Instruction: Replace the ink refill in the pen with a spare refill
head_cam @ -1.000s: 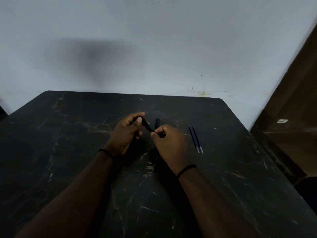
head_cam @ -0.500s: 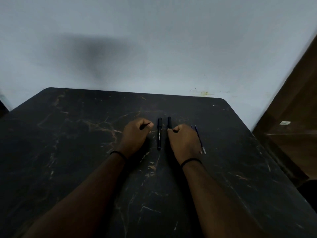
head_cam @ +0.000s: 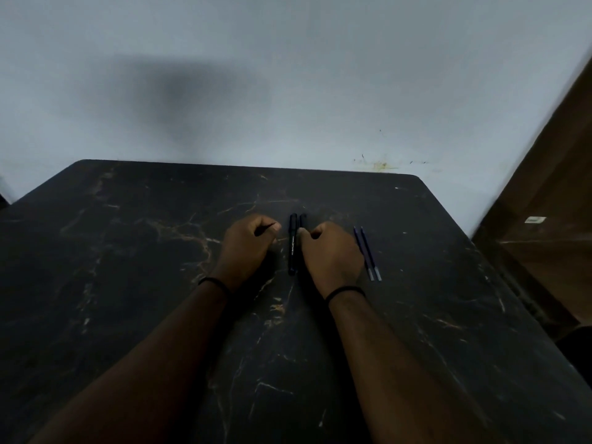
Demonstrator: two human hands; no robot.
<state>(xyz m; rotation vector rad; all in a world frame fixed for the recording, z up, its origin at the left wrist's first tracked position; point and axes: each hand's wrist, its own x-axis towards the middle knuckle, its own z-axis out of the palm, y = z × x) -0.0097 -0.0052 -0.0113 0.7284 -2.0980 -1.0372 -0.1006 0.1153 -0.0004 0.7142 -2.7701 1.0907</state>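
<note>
The black pen (head_cam: 292, 243) lies lengthwise on the dark marbled counter (head_cam: 134, 251) between my hands, a second black piece (head_cam: 302, 220) tight beside it. Half a second ago things lay much the same; a second ago I held a pen part up between both hands. My left hand (head_cam: 248, 248) is curled into a loose fist, perhaps around something thin, though it is too dim to tell. My right hand (head_cam: 331, 254) rests curled against the second piece. Two spare refills (head_cam: 367, 253) lie parallel just right of it.
</note>
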